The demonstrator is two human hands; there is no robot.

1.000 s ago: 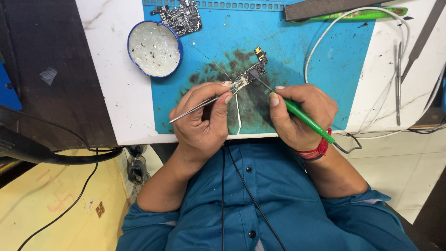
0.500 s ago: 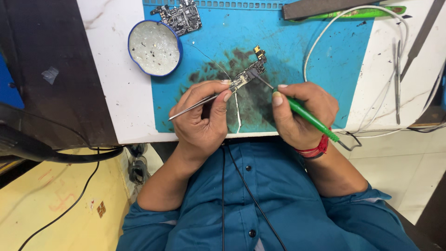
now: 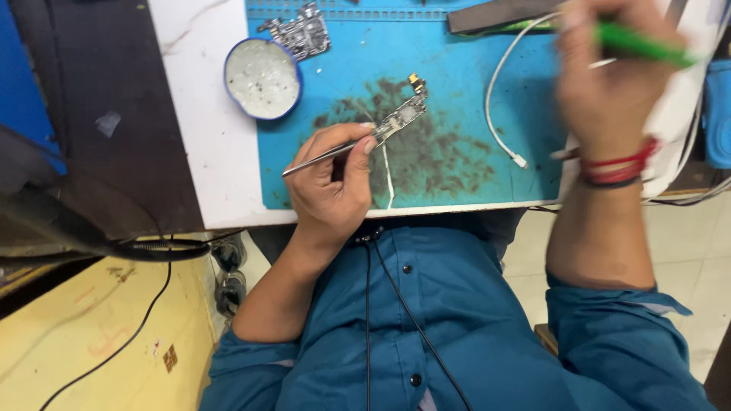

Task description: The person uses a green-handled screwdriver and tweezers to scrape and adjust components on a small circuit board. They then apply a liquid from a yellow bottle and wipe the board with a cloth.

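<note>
My left hand (image 3: 331, 183) grips metal tweezers (image 3: 324, 154) whose tips pinch a small narrow circuit board (image 3: 402, 118) lying on the stained blue work mat (image 3: 457, 99). My right hand (image 3: 609, 80), blurred with motion, is raised at the far right of the mat and holds a green-handled tool (image 3: 643, 44). A red thread band (image 3: 617, 167) circles that wrist. A thin white strand (image 3: 387, 171) lies on the mat just below the board.
A round blue-rimmed tin with whitish paste (image 3: 263, 78) stands at the mat's left edge. A metal phone frame piece (image 3: 301, 32) lies behind it. A white cable (image 3: 499, 114) loops across the mat's right side. A dark flat tool (image 3: 495, 14) lies at the back.
My right hand has lifted the green tool off the small board and swung up and to the right. The left hand and tweezers stay on the board.
</note>
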